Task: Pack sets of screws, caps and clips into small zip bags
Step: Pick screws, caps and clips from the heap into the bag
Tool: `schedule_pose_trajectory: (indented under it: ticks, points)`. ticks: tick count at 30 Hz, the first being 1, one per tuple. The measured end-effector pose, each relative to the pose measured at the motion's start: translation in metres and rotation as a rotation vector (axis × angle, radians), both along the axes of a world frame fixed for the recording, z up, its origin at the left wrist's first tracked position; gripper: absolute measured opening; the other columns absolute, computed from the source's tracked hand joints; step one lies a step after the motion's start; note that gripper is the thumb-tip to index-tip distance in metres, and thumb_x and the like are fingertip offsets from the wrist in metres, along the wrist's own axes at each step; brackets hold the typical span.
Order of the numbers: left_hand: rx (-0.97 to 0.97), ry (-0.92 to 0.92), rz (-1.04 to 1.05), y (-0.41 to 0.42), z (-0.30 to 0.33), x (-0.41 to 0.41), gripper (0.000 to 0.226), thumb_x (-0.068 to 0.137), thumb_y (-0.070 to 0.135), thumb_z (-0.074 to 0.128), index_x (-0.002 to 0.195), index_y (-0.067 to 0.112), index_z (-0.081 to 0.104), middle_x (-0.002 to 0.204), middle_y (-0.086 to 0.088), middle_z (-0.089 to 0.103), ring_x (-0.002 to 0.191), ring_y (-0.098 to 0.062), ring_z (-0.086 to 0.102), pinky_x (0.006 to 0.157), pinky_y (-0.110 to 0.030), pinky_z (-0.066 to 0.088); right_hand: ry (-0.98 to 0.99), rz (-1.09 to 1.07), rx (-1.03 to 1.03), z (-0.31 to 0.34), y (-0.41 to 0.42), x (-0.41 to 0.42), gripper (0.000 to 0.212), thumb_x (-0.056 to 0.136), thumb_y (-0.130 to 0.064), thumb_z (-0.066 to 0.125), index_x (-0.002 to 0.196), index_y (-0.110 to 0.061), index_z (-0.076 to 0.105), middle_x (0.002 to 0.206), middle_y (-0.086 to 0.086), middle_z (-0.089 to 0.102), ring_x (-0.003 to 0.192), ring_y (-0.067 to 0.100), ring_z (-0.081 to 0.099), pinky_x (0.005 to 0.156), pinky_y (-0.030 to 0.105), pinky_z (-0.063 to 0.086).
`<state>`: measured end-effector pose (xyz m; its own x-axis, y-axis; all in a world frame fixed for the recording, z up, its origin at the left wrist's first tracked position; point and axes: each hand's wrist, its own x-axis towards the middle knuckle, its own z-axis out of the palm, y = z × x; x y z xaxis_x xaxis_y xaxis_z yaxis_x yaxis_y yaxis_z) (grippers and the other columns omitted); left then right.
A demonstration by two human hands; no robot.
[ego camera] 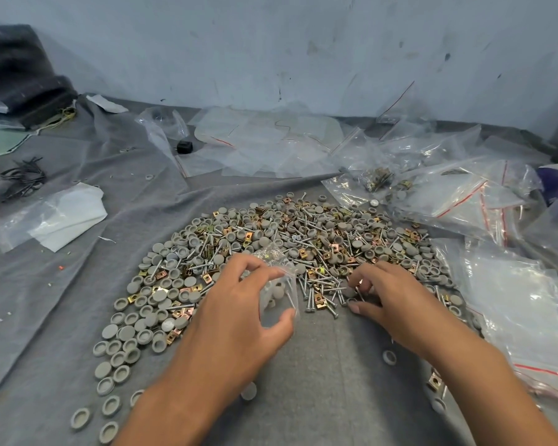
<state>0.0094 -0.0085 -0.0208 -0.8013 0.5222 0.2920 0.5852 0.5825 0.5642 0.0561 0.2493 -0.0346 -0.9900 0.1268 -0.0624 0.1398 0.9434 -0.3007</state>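
left hand (239,304) gripping small zip bag (279,284) holding caps and screws, right hand (390,297) pinching screws (316,294) from pile.

Zip bag (279,284) contents blurred, right hand (387,294) fingertips buried among screws (319,294)

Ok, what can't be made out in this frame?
All head view:
- Contents of the bag: a cap and a screw show; the count and any clip are hidden by the left hand and glare.
- What the right hand fingers pinch: screws, too small to count.
- Packed bags: contents blurred by plastic.
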Motion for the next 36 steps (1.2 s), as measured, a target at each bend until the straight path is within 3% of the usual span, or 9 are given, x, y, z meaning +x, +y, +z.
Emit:
schedule_pose_trajectory:
  ticks: [5, 10, 13, 17, 20, 24, 30, 34, 36]
  points:
    - [-0.008, 0.002, -0.009, 0.000, 0.000, 0.001, 0.049, 0.081, 0.054, 0.064, 0.128, 0.039, 0.060, 0.113, 0.029, 0.036, 0.090, 0.018, 0.048, 0.069, -0.005, 0.036, 0.027, 0.055, -0.010, 0.000, -0.005, 0.001, 0.018, 0.091, -0.038, 0.069, 0.091, -0.039, 0.051, 0.094, -0.024, 0.053, 0.087, -0.006, 0.049, 0.077, 0.022, 0.049]
    - [-0.001, -0.003, -0.010, 0.000, 0.001, 0.001, 0.049, 0.082, 0.052, 0.065, 0.128, 0.038, 0.060, 0.112, 0.029, 0.037, 0.089, 0.017, 0.048, 0.067, -0.006, 0.035, 0.081, -0.001, -0.051, 0.002, -0.007, 0.001, 0.016, 0.091, -0.033, 0.068, 0.085, -0.039, 0.054, 0.086, -0.019, 0.056, 0.076, -0.003, 0.052, 0.065, 0.018, 0.045]
    - [0.000, -0.007, -0.011, 0.001, 0.000, 0.002, 0.049, 0.082, 0.051, 0.068, 0.128, 0.038, 0.060, 0.111, 0.028, 0.036, 0.088, 0.017, 0.048, 0.068, -0.006, 0.036, 0.259, -0.032, -0.249, 0.009, -0.011, 0.004, 0.015, 0.085, -0.029, 0.071, 0.083, -0.037, 0.058, 0.081, -0.013, 0.058, 0.076, 0.005, 0.055, 0.066, 0.015, 0.043]
    - [0.009, -0.005, -0.014, 0.003, -0.001, 0.002, 0.048, 0.081, 0.048, 0.072, 0.126, 0.035, 0.063, 0.111, 0.027, 0.037, 0.083, 0.013, 0.051, 0.072, -0.009, 0.038, 0.554, 0.219, -0.402, 0.024, -0.049, 0.006, 0.012, 0.084, -0.025, 0.068, 0.091, -0.032, 0.063, 0.089, -0.014, 0.063, 0.082, 0.012, 0.059, 0.069, 0.014, 0.042]
    - [0.023, 0.010, -0.023, 0.004, 0.000, 0.001, 0.048, 0.081, 0.051, 0.065, 0.125, 0.031, 0.064, 0.111, 0.023, 0.040, 0.079, 0.010, 0.052, 0.071, -0.018, 0.048, 0.643, 0.340, -0.393, 0.022, -0.072, 0.004, 0.011, 0.084, -0.019, 0.071, 0.094, -0.022, 0.065, 0.095, -0.013, 0.063, 0.088, 0.011, 0.060, 0.073, 0.021, 0.047]
    - [0.028, 0.021, -0.024, 0.003, 0.000, 0.001, 0.053, 0.078, 0.049, 0.062, 0.127, 0.029, 0.064, 0.113, 0.021, 0.042, 0.084, 0.005, 0.054, 0.075, -0.024, 0.054, 0.684, 0.362, -0.210, 0.013, -0.078, 0.005, 0.012, 0.091, -0.028, 0.071, 0.096, -0.017, 0.071, 0.101, -0.009, 0.066, 0.095, 0.014, 0.059, 0.080, 0.030, 0.050]
    - [0.059, 0.027, -0.014, 0.004, -0.001, 0.000, 0.048, 0.080, 0.047, 0.061, 0.124, 0.028, 0.065, 0.113, 0.020, 0.044, 0.083, 0.002, 0.056, 0.073, -0.030, 0.056, 0.716, 0.285, -0.180, 0.009, -0.076, 0.003, 0.026, 0.094, -0.041, 0.066, 0.105, -0.020, 0.075, 0.109, -0.007, 0.060, 0.099, 0.009, 0.054, 0.086, 0.019, 0.045]
    - [0.121, 0.071, 0.029, 0.000, 0.005, -0.004, 0.047, 0.082, 0.044, 0.072, 0.125, 0.029, 0.066, 0.112, 0.020, 0.047, 0.089, 0.006, 0.054, 0.075, -0.012, 0.050, 0.731, 0.146, -0.274, 0.012, -0.062, 0.000, 0.014, 0.096, -0.036, 0.064, 0.100, -0.025, 0.070, 0.103, -0.015, 0.057, 0.099, 0.003, 0.057, 0.086, 0.019, 0.045]
    - [0.323, 0.137, 0.130, -0.008, 0.015, -0.009, 0.044, 0.081, 0.046, 0.072, 0.121, 0.029, 0.068, 0.107, 0.016, 0.052, 0.083, 0.003, 0.055, 0.071, -0.006, 0.045, 0.535, 0.012, -0.249, 0.009, -0.048, 0.000, 0.009, 0.094, -0.040, 0.064, 0.102, -0.036, 0.063, 0.104, -0.024, 0.054, 0.098, -0.004, 0.053, 0.086, 0.020, 0.046]
